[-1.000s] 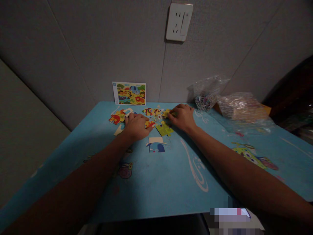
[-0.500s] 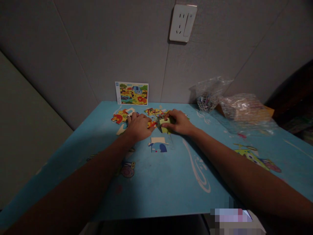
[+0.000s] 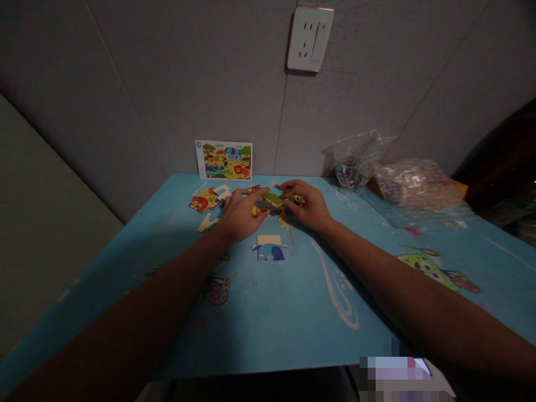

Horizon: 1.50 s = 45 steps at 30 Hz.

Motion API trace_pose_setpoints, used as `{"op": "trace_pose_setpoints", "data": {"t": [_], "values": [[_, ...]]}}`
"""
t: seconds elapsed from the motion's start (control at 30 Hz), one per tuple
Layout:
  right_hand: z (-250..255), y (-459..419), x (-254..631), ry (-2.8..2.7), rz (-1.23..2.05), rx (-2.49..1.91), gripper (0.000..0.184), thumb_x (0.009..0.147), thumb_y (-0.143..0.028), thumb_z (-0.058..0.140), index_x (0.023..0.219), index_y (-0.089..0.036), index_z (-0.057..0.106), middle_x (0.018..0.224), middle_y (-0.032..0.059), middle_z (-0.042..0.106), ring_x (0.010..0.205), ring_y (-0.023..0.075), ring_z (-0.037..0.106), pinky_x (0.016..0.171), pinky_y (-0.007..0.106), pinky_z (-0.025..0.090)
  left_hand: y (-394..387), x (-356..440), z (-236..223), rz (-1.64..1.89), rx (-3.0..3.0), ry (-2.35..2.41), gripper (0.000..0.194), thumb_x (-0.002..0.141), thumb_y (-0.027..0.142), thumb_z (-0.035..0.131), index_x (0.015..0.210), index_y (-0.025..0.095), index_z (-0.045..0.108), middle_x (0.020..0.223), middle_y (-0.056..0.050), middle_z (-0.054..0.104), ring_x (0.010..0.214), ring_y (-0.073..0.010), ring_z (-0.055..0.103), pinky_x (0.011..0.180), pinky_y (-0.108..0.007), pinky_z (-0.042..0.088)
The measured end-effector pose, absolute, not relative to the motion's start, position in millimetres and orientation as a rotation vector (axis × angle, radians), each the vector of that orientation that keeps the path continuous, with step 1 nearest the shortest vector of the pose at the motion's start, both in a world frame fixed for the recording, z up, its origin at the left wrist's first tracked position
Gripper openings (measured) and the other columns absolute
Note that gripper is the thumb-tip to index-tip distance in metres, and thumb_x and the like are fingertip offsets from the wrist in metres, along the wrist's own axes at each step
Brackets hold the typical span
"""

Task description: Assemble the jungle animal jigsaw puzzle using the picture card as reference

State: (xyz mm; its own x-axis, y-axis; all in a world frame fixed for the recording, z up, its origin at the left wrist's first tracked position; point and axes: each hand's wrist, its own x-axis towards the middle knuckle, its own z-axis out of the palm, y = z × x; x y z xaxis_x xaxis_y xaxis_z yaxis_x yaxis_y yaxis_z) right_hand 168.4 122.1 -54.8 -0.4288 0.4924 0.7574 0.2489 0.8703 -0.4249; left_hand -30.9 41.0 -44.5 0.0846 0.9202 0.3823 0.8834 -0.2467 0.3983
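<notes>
My right hand (image 3: 309, 205) pinches a jigsaw puzzle piece (image 3: 274, 197) with green and light blue on it, over the loose pile. My left hand (image 3: 243, 213) lies over the pile, its index finger stretched to the left edge of that piece and its thumb apart, lower down. Several other puzzle pieces (image 3: 204, 201) in red, yellow and orange spread around and partly under both hands. Nearer to me, by itself, lies a puzzle piece with a blue elephant face (image 3: 269, 248). Some pieces are hidden by my fingers.
A picture card (image 3: 224, 161) of the animal scene leans on the wall at the back. Clear plastic bags (image 3: 419, 184) lie at the right rear. The table (image 3: 272, 318) has a blue cartoon-printed cover. A wall socket (image 3: 310, 39) sits above.
The piece in my right hand has turned from its plain pale side to its printed side. My left index finger has stretched out to the piece's edge.
</notes>
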Motion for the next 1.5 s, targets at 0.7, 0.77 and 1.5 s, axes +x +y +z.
{"op": "trace_pose_setpoints", "data": {"t": [0.7,0.77,1.5], "values": [[-61.2,122.6,169.2,-2.306,0.105,-0.677,0.021,0.082,-0.026,0.061,0.095,-0.016,0.074,0.115,0.0145,0.058,0.101,0.0272,0.061,0.094,0.047,0.05,48.8,-97.1,-41.3,0.552,1.63,2.649,0.08,0.076,0.072,0.056,0.144,0.03,0.052,0.14,-0.023,0.051,0.129,-0.0533,0.041,0.1,-0.07,0.03],[-61.0,122.0,169.0,-2.301,0.109,-0.676,0.02,0.082,-0.025,0.061,0.094,-0.017,0.074,0.114,0.0137,0.058,0.1,0.0266,0.061,0.093,0.047,0.05,51.5,-102.1,-45.4,0.497,1.637,2.608,0.078,0.077,0.073,0.053,0.142,0.029,0.054,0.138,-0.023,0.052,0.127,-0.0517,0.043,0.1,-0.069,0.032],[-49.9,104.4,162.2,-2.442,0.136,-0.443,0.051,0.092,-0.031,0.052,0.141,-0.02,0.055,0.13,0.0108,0.066,0.12,0.0257,0.059,0.104,0.045,0.043,45.4,-73.4,-38.5,0.888,2.634,1.939,0.063,0.074,0.054,0.076,0.132,0.032,0.063,0.149,-0.009,0.044,0.142,-0.0374,0.025,0.115,-0.055,0.019]]}}
